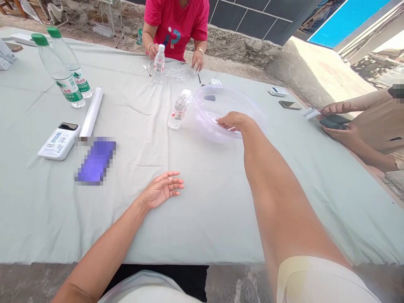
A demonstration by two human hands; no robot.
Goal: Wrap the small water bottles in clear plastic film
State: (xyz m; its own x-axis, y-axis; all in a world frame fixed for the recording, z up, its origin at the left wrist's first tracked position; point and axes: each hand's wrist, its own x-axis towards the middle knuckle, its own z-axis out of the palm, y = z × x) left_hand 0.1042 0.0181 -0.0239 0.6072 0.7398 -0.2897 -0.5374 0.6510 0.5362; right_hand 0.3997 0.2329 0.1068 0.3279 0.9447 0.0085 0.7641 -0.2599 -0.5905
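Observation:
My right hand [232, 121] reaches forward into a clear plastic basin [252, 110] at the table's middle, fingers curled over its near rim; whether they grip it I cannot tell. A small water bottle [178, 110] leans against the basin's left side. My left hand [162, 189] rests on the grey-green tablecloth [202, 202] nearer me, palm up, fingers spread and holding nothing.
Two green-capped bottles [65, 69], a white roll [91, 111] and a white device [59, 141] sit at left. A person in red [176, 25] sits opposite with a small bottle [159, 64] and a clear bag. Another person's hands [339, 122] hold a phone at right.

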